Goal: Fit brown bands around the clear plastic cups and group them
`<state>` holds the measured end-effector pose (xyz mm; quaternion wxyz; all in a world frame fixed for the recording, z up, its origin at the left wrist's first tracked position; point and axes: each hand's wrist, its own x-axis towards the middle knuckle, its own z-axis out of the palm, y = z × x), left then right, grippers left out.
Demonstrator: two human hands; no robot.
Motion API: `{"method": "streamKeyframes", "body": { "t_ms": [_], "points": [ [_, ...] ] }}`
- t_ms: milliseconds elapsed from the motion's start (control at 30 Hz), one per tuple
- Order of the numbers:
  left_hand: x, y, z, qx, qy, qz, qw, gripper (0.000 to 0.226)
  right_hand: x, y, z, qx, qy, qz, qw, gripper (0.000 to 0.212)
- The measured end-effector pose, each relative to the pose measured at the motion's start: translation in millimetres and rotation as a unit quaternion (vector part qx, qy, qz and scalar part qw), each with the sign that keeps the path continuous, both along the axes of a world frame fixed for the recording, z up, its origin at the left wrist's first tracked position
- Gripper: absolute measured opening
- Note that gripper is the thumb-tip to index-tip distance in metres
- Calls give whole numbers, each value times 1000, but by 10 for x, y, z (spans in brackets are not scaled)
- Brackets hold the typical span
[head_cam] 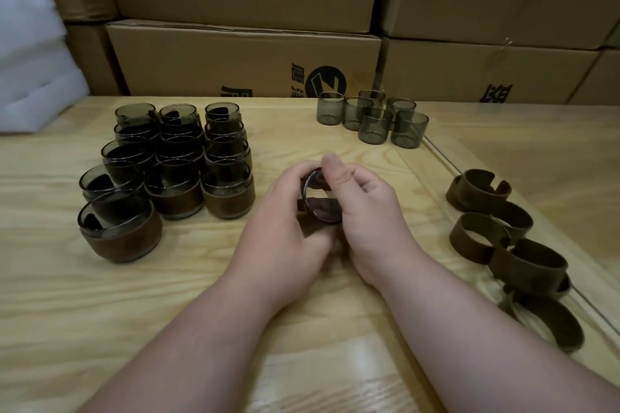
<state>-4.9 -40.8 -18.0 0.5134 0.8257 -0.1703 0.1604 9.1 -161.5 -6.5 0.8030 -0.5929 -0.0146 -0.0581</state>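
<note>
A small clear smoky plastic cup (pixel 318 198) sits at the middle of the pale wood-grain counter (pixel 201 278), tipped on its side between both hands, so that only its round rim and part of its wall show; a dark brown band seems to lie round it, but fingers hide most of it. The left hand (pixel 285 228) curls round the cup's near and left side, and the right hand (pixel 365 208) pinches its upper rim with the thumb on top; each grip is closed on the cup. To the left stands a tight block of banded cups (pixel 174 171), short tinted cylinders with matte brown collars, set in rows, the rear ones overlapping and hard to count. Far right of centre is a cluster of bare smoky cups (pixel 372 117), upright. Along the right edge lies a heap of loose brown split-ring bands (pixel 503 238), the nearest partly hidden by the forearm. Stacked cardboard cartons (pixel 241 57) with cut-off black print close the back, with white foam sheets (pixel 30 54) at left.
</note>
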Motion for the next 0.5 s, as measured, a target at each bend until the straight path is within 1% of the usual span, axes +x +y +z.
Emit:
{"method": "streamKeyframes", "body": {
  "t_ms": [33, 100, 133, 167, 200, 233, 300, 333, 400, 500],
  "points": [
    [-9, -1, -4, -8, 0, 0, 1000, 65, 3, -1, 9, -5, 19, -11, 1000, 37],
    [-28, 0, 0, -39, 6, 8, 999, 65, 31, -7, 18, -8, 57, -64, 996, 46],
    [-36, 5, 1, -61, 14, 18, 998, 63, 50, -19, 12, -7, 63, -94, 994, 47],
    [-39, 11, 5, -84, 19, 33, 996, 61, 59, -38, 2, -21, 52, -123, 991, 45],
    [-38, 20, 12, -108, 22, 50, 993, 60, 64, -66, -12, -62, 31, -151, 986, 39],
    [-32, 29, 24, -130, 28, 64, 989, 58, 61, -93, -26, -125, 5, -181, 976, 32],
    [-25, 39, 52, -167, 44, 69, 983, 55, 37, -141, -48, -261, -42, -232, 936, 18],
    [-20, 38, 60, -181, 50, 62, 980, 53, 25, -157, -40, -313, -59, -249, 915, 14],
    [-16, 42, 64, -189, 55, 49, 979, 47, 21, -182, 46, -375, -67, -261, 887, 11],
    [-27, 40, 65, -179, 67, 38, 981, 44, 55, -298, 376, -445, -41, -235, 863, 6]
  ]
}}
